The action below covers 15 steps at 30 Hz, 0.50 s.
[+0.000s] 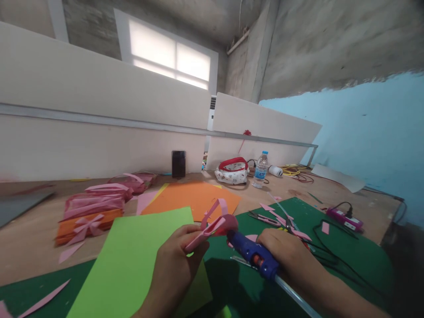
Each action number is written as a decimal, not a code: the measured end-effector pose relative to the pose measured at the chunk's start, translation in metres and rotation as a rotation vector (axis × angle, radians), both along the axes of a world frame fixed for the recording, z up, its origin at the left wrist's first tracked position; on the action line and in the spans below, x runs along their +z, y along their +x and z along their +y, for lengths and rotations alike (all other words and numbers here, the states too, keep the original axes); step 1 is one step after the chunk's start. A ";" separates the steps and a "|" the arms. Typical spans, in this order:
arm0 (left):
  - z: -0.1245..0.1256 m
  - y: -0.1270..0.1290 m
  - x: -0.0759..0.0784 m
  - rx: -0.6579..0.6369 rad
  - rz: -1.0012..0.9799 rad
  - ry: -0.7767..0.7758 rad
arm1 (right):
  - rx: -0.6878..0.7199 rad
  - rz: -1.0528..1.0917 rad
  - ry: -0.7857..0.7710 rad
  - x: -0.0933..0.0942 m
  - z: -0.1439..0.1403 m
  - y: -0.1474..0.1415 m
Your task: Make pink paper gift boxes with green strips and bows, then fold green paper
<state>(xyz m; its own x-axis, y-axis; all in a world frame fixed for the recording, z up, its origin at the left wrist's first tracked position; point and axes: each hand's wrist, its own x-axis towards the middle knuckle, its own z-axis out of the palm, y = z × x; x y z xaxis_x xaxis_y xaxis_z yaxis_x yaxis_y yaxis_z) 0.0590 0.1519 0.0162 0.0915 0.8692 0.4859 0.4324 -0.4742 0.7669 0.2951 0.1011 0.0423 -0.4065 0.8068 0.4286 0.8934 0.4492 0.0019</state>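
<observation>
Glue gun (253,256): your right hand (288,251) is gripping it, nozzle aiming at the pink paper loop (212,225); your left hand (177,260) is pinching that loop steady, fingers closed, above the green mat (357,256).

I see my left hand (175,260) and right hand (288,256) bare, no gloves, rings or watch; both forearms show uncovered, with no sleeve in view.

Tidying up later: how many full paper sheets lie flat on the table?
2: a green sheet under the left hand, an orange sheet behind it. Others may be hidden beneath.
</observation>
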 end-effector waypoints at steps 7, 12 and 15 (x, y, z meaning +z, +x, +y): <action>-0.001 0.000 0.002 -0.001 -0.011 -0.025 | -0.021 -0.050 -0.007 0.000 0.003 0.005; 0.002 -0.001 0.000 0.029 -0.009 -0.079 | 0.067 0.132 -0.168 0.011 -0.007 0.015; 0.006 -0.002 -0.002 0.054 -0.020 -0.139 | 0.012 0.302 -0.244 0.021 -0.008 0.043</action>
<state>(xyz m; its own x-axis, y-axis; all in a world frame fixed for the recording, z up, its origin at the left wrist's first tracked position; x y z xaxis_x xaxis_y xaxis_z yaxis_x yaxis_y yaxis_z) 0.0566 0.1577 0.0137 0.0345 0.9317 0.3616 0.4385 -0.3393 0.8322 0.3376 0.0931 0.0629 -0.3017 0.8957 0.3265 0.8319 0.4147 -0.3688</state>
